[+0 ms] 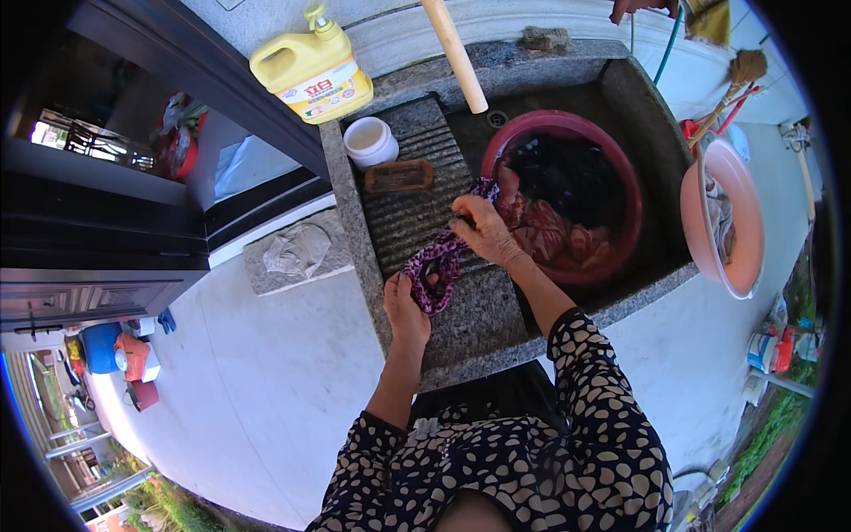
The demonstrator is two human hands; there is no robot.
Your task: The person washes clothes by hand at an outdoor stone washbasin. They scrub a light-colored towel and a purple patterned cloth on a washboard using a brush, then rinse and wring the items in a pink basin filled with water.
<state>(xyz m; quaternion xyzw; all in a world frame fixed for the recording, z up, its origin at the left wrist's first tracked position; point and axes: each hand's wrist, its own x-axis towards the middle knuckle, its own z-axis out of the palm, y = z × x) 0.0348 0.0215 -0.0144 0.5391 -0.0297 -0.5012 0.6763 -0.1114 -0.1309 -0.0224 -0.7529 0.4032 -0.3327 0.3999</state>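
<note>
A purple-and-black patterned cloth [429, 268] is stretched in a narrow, bunched strip above the ridged stone washboard [403, 217]. My left hand [408, 312] grips its lower end, where the fabric forms a loop with fingers showing through. Farther up, my right hand [486, 234] is closed on the same cloth with bent fingers. The cloth's far end reaches the rim of a dark pink basin [635, 199] standing in the stone sink. Inside the basin, red patterned fabric [541, 226] and dark fabric [567, 173] lie in water.
On the washboard's far end sit a white tub [370, 142] and a brown scrubbing brush [399, 176]. A yellow detergent jug [315, 75] stands at the back left corner. A wooden pole [456, 58] juts over the sink. Right of it is a pink basin [740, 217] with cloth.
</note>
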